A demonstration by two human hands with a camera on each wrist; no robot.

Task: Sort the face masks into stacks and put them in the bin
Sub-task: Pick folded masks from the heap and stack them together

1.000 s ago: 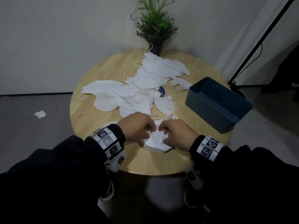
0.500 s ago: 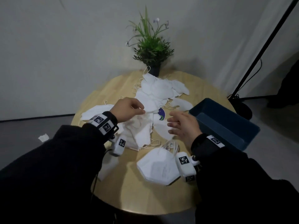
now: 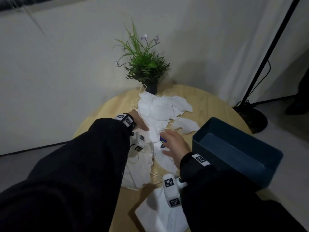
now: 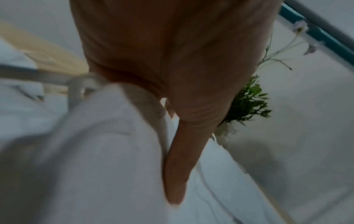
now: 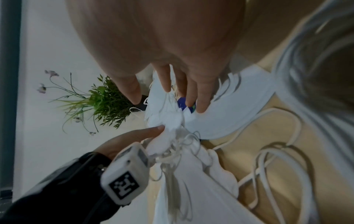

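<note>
A loose pile of white face masks [image 3: 157, 111] with tangled ear loops covers the middle of the round wooden table [image 3: 209, 104]. A neat stack of folded masks [image 3: 158, 215] lies at the near edge, under my right wrist. The dark blue bin [image 3: 234, 151] stands at the right, and nothing shows inside it. My left hand [image 3: 143, 125] reaches into the pile's left side; its thumb [image 5: 153, 130] pinches a white mask [image 5: 166, 119], the other fingers hidden behind it. My right hand [image 3: 168, 143] is spread flat, its straight fingertips [image 5: 201, 107] touching masks beside a small blue-green printed patch [image 5: 184, 104].
A potted green plant [image 3: 145, 67] stands at the far edge of the table, right behind the pile. A black stand with a cable [image 3: 250, 114] rises from the floor at the right. Bare wood shows between the pile and the near stack [image 3: 142, 193].
Both hands left the near stack and moved forward to the pile. The left hand took hold of a mask there; the right hand spread out and came down onto the masks.
</note>
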